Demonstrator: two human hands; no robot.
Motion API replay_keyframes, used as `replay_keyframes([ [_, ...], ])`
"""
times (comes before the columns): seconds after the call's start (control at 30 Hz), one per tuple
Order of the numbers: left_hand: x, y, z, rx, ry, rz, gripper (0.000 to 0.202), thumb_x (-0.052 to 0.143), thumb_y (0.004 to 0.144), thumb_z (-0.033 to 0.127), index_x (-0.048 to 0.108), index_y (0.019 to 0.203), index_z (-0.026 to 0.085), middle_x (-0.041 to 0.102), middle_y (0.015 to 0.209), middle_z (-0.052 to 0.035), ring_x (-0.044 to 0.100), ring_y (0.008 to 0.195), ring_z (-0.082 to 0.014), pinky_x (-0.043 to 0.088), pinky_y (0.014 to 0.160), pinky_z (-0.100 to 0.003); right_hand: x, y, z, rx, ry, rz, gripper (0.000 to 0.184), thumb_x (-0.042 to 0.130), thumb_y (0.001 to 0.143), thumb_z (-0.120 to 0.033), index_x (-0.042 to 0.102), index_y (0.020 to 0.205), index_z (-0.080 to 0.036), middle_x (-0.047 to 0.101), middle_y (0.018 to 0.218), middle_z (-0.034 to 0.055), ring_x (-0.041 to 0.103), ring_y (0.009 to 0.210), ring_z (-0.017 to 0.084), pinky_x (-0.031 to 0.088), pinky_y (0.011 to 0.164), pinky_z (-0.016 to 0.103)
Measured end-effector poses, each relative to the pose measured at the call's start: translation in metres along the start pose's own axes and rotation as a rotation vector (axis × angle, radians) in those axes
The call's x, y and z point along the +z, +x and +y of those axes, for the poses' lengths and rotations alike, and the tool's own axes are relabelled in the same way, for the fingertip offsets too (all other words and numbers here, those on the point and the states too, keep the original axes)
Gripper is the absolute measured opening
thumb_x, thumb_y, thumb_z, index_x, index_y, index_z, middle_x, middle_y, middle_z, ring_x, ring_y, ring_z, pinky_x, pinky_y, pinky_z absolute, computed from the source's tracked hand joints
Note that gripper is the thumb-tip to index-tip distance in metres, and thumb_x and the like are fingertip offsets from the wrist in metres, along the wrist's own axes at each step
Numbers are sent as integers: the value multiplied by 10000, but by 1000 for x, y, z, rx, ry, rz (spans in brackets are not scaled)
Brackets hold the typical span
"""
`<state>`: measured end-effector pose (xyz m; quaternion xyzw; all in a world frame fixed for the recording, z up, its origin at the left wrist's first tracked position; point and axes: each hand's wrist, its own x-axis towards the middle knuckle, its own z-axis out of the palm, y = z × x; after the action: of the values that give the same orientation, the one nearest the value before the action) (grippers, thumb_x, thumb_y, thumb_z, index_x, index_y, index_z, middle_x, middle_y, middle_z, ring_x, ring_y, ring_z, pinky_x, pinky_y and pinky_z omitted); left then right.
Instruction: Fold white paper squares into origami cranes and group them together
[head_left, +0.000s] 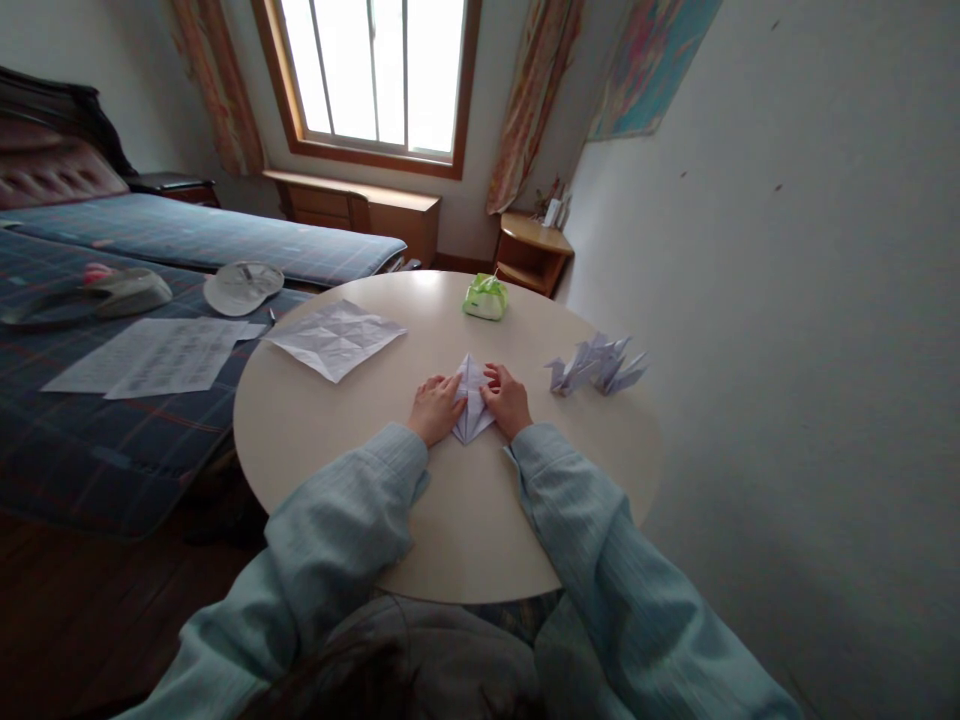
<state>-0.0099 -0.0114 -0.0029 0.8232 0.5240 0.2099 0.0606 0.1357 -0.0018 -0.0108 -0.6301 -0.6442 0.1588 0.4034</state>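
Note:
A white sheet of paper folded into a diamond (469, 420) lies on the round table in front of me, its points facing away from and toward me. Creases run along its lower half. My left hand (436, 408) rests at its left edge, thumb on the paper and fingers bent. At the right edge, my right hand (508, 402) has its fingers curled on the paper, pinching that side. Part of both edges is hidden under the fingers. To the right stand several folded paper cranes (596, 365).
A creased, unfolded sheet (335, 338) lies on the left of the cream table (472, 540). A green tissue pack (486, 297) sits near the far edge. The bed at left holds printed sheets (176, 357) and a white cap (244, 288). A wall (795, 350) rises at right.

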Motion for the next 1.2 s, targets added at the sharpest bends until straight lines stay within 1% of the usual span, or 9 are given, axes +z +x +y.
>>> replay_keyframes([
  [0.1,0,0,-1,26,5,-2,457,399,814,303,390,1260,207,518,1220,-45,418,1113,-218,345,948,-381,-1,0,-1,64,79,23,434,574,641,-132,474,1058,-197,596,1043,68,600,725,123,502,709,306],
  [0.3,1,0,-3,52,44,-17,377,343,834,254,486,1181,281,502,1238,-1,424,1102,-220,370,922,-390,2,5,4,254,314,62,464,637,582,-152,460,1010,-175,572,1030,71,604,718,113,510,693,295],
  [0.47,3,1,-6,58,74,-12,383,315,847,243,486,1183,304,502,1239,1,426,1101,-222,378,914,-397,7,7,5,413,610,88,433,657,579,-173,449,959,-177,579,979,56,596,680,98,510,574,242],
  [0.57,6,2,-7,58,76,-2,374,323,849,258,491,1178,315,505,1237,5,423,1106,-217,369,925,-390,6,6,2,460,738,55,401,651,591,-155,449,937,-174,600,909,38,581,600,74,498,543,221],
  [0.7,8,3,-10,64,38,15,372,330,842,240,514,1160,298,515,1229,-4,429,1099,-213,362,932,-385,7,7,4,408,649,22,400,674,568,-191,475,914,-161,612,744,-1,576,576,86,485,549,229],
  [0.93,2,6,-6,4,-120,76,365,350,810,178,576,1088,241,554,1185,-7,454,1096,-178,342,960,-346,13,9,14,288,511,61,376,648,561,-206,502,903,-156,575,666,-42,572,595,85,470,577,219],
  [1.0,-1,4,-2,15,-148,91,347,352,818,220,580,1078,224,538,1207,-16,429,1135,-182,309,988,-359,12,9,14,295,493,94,375,637,559,-205,498,904,-157,557,666,-46,560,600,84,463,575,213],
  [1.1,-4,1,3,123,-156,46,379,351,832,351,535,1132,209,483,1265,-42,377,1195,-194,272,1012,-380,8,9,11,322,469,144,366,609,565,-198,488,908,-155,531,674,-46,542,609,84,454,574,207],
  [1.2,0,-3,5,205,-133,-21,592,469,747,480,410,1246,166,366,1350,-100,297,1252,-238,241,1027,-413,3,8,5,336,481,189,345,576,576,-191,477,904,-159,511,688,-45,527,602,80,453,569,201],
])
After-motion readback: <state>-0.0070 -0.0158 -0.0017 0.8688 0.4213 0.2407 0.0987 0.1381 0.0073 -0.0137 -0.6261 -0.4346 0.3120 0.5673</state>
